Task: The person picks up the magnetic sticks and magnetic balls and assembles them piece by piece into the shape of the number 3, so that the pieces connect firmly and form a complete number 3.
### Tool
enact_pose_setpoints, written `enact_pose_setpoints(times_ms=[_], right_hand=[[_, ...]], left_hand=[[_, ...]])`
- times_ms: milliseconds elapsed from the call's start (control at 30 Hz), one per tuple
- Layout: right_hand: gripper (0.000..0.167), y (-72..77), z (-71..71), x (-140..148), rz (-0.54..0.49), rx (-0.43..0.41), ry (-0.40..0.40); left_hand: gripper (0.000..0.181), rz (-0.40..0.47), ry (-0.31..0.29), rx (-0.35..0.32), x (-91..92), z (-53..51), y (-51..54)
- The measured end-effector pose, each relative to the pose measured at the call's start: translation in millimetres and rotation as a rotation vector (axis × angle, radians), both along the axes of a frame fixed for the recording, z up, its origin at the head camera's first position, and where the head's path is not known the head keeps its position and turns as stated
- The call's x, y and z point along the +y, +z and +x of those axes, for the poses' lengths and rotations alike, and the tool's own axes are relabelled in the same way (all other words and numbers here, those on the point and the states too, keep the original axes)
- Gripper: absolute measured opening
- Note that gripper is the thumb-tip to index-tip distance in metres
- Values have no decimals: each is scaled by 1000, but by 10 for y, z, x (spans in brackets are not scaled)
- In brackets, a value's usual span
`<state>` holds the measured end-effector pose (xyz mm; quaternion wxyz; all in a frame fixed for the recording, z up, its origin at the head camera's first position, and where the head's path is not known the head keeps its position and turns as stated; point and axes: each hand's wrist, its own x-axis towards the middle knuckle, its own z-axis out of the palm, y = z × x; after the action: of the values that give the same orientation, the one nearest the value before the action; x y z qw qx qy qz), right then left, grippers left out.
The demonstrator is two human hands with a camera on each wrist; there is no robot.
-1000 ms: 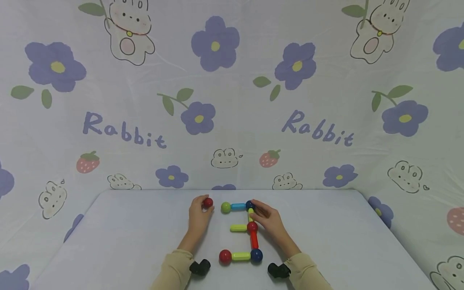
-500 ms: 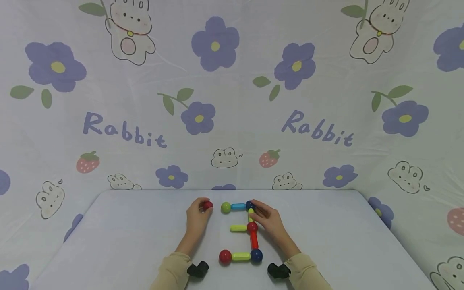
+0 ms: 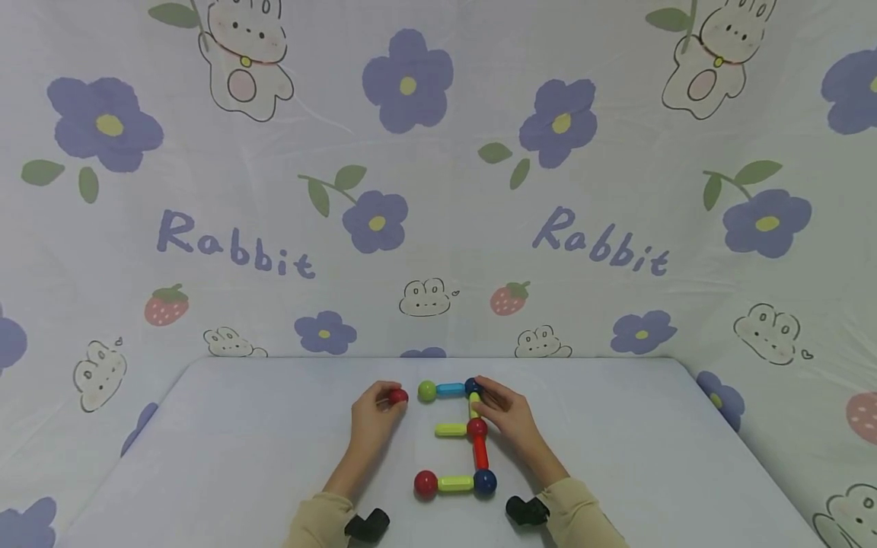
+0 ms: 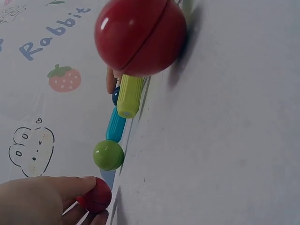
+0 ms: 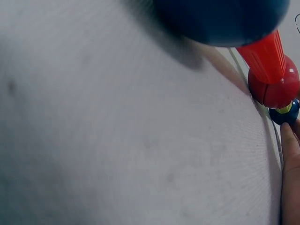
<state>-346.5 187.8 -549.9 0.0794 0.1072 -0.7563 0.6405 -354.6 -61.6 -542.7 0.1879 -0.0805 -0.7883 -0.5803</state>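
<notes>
My left hand (image 3: 373, 418) pinches a small red ball (image 3: 399, 396), also seen between thumb and fingers in the left wrist view. My right hand (image 3: 512, 418) holds the far dark blue ball (image 3: 471, 386), its thumb beside a yellow-green rod (image 3: 474, 405). From that ball a light blue rod (image 3: 451, 389) runs left to a green ball (image 3: 427, 391). Nearer, a red ball (image 3: 476, 428) joins a sideways yellow-green rod (image 3: 451, 430), whose left end is bare, and a red rod (image 3: 481, 454). The bottom row links a dark blue ball (image 3: 485, 482), a yellow-green rod (image 3: 455, 483) and a red ball (image 3: 425, 484).
The pieces lie on a white-covered table (image 3: 226, 449). Behind it hangs a printed cloth (image 3: 438, 167) with rabbits and flowers. Black devices sit at both wrists, one by the left cuff (image 3: 367, 525) and one by the right cuff (image 3: 527, 511).
My left hand has drawn back toward me with the red ball, which is now slightly nearer and further right. The right hand and the joined pieces have stayed in place.
</notes>
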Motion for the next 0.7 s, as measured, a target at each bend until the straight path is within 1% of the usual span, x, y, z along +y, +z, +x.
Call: enact_pose_setpoints(times_ms=[133, 367, 533, 700], right_hand=[[48, 3, -3, -2, 3, -10, 3], [48, -5, -14, 0, 5, -18, 5], [48, -14, -10, 4, 3, -19, -2], [48, -16, -2, 6, 0, 2, 1]], left_hand=[[32, -11, -41, -17, -3, 40, -10], [28, -44, -126, -9, 17, 110, -30], [28, -98, -192, -1, 41, 165, -38], [29, -144, -251, -28, 66, 200, -37]])
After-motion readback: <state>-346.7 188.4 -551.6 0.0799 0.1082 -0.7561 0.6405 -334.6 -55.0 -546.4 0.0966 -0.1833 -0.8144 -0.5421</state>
